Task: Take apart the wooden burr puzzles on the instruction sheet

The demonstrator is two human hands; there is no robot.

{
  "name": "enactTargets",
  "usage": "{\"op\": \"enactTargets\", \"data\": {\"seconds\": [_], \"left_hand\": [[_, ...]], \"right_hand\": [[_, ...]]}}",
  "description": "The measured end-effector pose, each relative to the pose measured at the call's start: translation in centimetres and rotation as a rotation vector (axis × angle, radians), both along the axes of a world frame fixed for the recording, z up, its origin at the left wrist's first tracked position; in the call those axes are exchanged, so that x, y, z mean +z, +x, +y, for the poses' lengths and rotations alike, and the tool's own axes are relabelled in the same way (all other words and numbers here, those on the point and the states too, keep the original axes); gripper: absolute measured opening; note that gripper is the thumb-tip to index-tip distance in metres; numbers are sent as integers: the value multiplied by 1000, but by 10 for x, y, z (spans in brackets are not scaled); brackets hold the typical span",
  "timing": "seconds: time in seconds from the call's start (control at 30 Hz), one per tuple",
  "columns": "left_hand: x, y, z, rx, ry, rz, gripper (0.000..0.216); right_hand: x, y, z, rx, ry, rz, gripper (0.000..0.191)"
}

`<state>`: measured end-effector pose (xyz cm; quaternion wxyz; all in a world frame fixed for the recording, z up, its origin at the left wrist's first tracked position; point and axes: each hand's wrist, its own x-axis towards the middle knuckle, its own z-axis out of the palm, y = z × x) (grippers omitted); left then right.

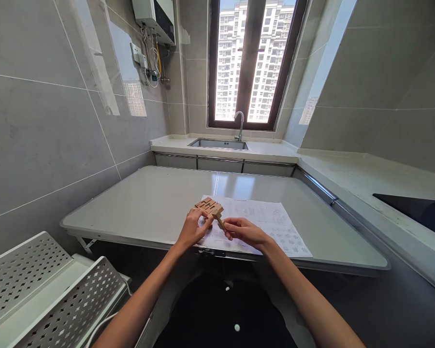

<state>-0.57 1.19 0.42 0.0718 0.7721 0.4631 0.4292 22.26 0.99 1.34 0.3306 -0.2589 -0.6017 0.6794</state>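
Note:
My left hand (195, 228) is closed on a wooden block assembly (207, 205), a cluster of brown pieces with dark slots between them. My right hand (243, 231) pinches the lower end of a thin yellowish wooden piece (220, 221). That piece slants down from the right side of the assembly and touches it; whether the two are joined I cannot tell. Both hands are above the front edge of a folding table (159, 203). Beneath them lies a white printed sheet (275, 224) with rows of small diagrams, too faint to read.
A white perforated rack (76, 295) stands at the lower left, with a white cable beside it. Behind the table are a counter (268, 147), a sink (217, 143) and a faucet (240, 125). Another counter (377, 193) runs along the right, with a dark object on it.

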Motion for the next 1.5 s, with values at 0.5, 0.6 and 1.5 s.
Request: {"op": "enactTargets", "data": {"seconds": [0.5, 0.6, 1.5], "left_hand": [[-7, -19, -19, 456, 133, 420, 24], [-6, -15, -21, 451, 129, 471, 24], [-6, -30, -5, 195, -249, -38, 35]], "right_hand": [[-22, -36, 10, -711, 469, -897, 17], [-19, -45, 9, -725, 510, -993, 15], [-44, 51, 4, -763, 432, -438, 42]]}}
